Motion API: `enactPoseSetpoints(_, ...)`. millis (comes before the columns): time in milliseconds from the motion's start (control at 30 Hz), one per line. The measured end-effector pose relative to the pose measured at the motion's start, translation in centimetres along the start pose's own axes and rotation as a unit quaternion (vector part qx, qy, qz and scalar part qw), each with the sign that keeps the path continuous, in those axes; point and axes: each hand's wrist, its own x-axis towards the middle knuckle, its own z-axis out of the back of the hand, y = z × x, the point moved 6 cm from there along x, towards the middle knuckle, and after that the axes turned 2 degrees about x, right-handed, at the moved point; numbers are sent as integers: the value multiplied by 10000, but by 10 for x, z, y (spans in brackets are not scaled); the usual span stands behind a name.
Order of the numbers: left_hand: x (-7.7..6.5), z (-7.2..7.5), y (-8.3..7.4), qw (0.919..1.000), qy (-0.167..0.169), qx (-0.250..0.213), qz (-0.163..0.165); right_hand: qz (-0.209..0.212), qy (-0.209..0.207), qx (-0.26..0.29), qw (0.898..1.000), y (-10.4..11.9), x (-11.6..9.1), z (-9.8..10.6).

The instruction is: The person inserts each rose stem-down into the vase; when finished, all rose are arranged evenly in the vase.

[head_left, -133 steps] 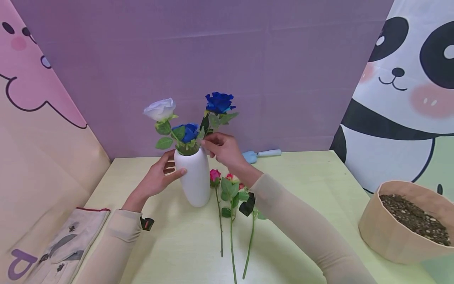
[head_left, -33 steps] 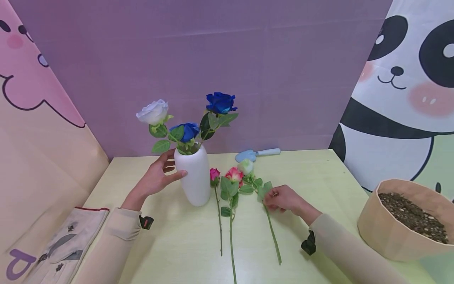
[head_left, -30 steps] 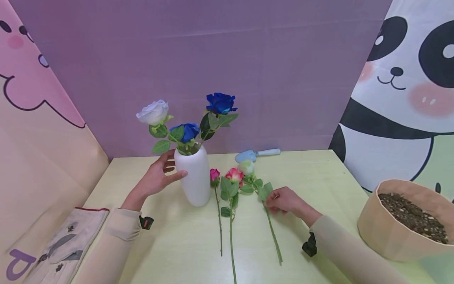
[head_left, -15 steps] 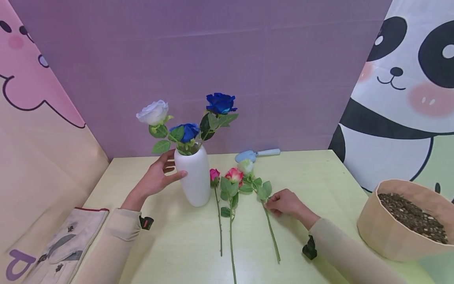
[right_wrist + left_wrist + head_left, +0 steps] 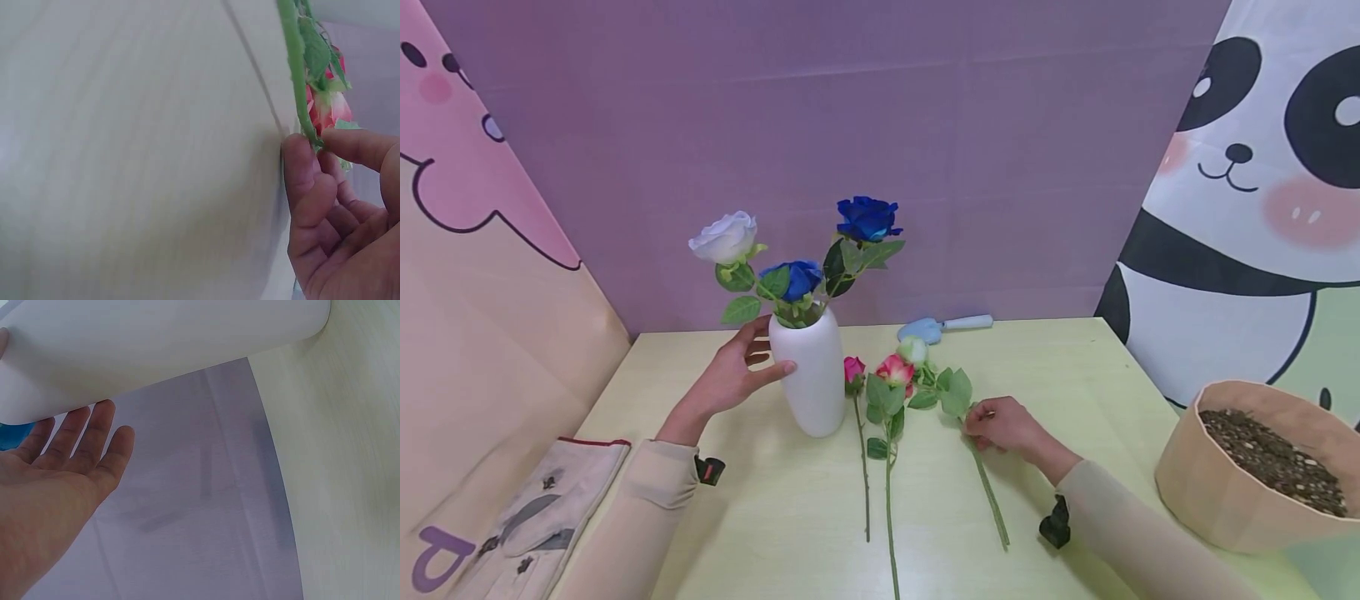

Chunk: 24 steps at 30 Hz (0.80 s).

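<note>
My left hand (image 5: 730,375) holds a white vase (image 5: 812,383) near its neck, the thumb in front and the fingers behind. In the left wrist view the fingertips (image 5: 103,409) touch the side of the vase (image 5: 156,344). Two blue roses (image 5: 868,218) and a white rose (image 5: 725,238) stand in it. My right hand (image 5: 1003,427) pinches the stem of a pale green-white rose (image 5: 913,351), just under its leaves. Close up, thumb and index finger meet at a green stem (image 5: 292,56). To its left lie a red-and-white rose (image 5: 896,372) and a magenta rosebud (image 5: 853,369).
A blue hand trowel (image 5: 925,330) lies at the table's back edge. On the right stands a tan pot (image 5: 1225,492) of dark soil. Folded patterned gloves (image 5: 542,508) lie at the left edge. A purple cloth (image 5: 955,150) hangs behind the table.
My right hand has come down from the vase mouth to the table and pinches the pale rose's stem. That rose has shifted slightly in the last half second. The left hand has stayed on the vase.
</note>
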Motion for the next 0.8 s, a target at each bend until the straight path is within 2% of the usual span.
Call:
enactPoseSetpoints(267, 0, -1, 2, 10000, 36, -49, 59, 11, 501, 431, 9978, 1, -2, -2)
enactPoseSetpoints(567, 0, 0, 0, 10000, 14, 31, 42, -34, 352, 724, 9967, 6, -1, 4)
enactPoseSetpoints(800, 0, 0, 1, 10000, 41, -28, 73, -24, 538, 1055, 9930, 6, 1, 1)
